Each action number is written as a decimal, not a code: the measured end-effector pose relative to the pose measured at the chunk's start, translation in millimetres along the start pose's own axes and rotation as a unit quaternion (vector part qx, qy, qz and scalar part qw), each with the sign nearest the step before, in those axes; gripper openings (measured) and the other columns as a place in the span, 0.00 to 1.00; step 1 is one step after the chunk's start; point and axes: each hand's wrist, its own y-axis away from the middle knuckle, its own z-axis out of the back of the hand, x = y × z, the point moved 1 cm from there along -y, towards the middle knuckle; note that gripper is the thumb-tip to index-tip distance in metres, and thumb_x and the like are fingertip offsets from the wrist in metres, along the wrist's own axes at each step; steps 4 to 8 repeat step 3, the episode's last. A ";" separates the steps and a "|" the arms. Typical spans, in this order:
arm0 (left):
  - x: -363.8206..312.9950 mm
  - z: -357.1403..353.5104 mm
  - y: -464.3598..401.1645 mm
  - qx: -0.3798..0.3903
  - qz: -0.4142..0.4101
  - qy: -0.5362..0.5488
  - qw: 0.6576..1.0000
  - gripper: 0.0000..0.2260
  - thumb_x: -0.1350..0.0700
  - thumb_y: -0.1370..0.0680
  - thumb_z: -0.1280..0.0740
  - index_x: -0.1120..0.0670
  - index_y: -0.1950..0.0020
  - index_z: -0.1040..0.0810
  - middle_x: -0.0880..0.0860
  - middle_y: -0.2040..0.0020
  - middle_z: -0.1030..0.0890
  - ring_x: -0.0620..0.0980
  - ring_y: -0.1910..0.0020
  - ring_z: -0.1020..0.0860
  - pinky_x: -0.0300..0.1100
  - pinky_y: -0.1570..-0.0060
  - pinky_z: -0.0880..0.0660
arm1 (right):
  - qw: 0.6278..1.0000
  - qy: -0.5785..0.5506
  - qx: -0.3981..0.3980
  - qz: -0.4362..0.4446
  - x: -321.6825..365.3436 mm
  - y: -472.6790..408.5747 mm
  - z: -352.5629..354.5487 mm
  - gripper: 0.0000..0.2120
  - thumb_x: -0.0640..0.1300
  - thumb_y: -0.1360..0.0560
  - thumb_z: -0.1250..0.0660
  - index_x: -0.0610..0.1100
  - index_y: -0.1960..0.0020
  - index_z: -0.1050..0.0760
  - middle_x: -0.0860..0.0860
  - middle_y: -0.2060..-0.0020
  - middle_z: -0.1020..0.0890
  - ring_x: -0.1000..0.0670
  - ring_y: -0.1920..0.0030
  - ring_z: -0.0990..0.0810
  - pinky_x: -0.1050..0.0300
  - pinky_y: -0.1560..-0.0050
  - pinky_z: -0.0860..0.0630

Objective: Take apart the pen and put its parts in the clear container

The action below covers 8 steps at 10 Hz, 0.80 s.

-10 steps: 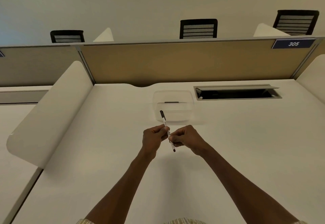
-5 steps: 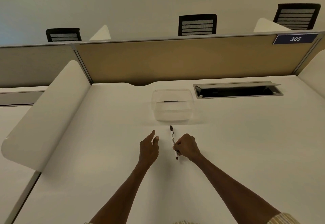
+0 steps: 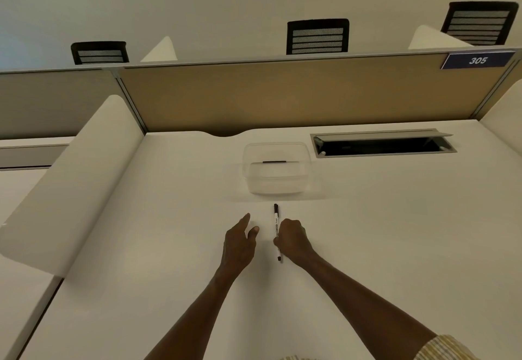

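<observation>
White desk surface (image 3: 395,232) fills most of the view, closed at the back by one tan partition panel (image 3: 282,97) that carries one blue plate reading 305 (image 3: 477,60). Three black mesh chair backs show above the panel: one at the left (image 3: 99,52), one in the middle (image 3: 317,36) and one at the right (image 3: 479,22). One open cable hatch (image 3: 381,145) is set into the desk just right of the one clear container (image 3: 276,170), and a single thin dark piece (image 3: 274,162) lies inside the container near its far wall. Two bare hands are over the desk in front of the container. The right hand (image 3: 292,239) has its fingers curled round the one pen (image 3: 276,229), which points away toward the container, its dark cap end near the container's front wall and its tip sticking out below the fist. The left hand (image 3: 240,242) holds nothing, fingers loosely extended with the thumb apart, just beside the pen without touching it.
</observation>
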 end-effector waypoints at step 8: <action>-0.6 3.4 -0.1 -0.022 -0.002 0.010 1.000 0.20 0.54 0.18 0.38 0.58 0.27 0.30 0.57 0.30 0.26 0.54 0.30 0.29 0.39 0.34 0.35 | 1.000 0.008 -0.016 0.002 -4.8 -0.2 2.7 0.07 0.41 0.23 0.37 0.37 0.54 0.25 0.40 0.54 0.18 0.39 0.52 0.19 0.58 0.62 0.32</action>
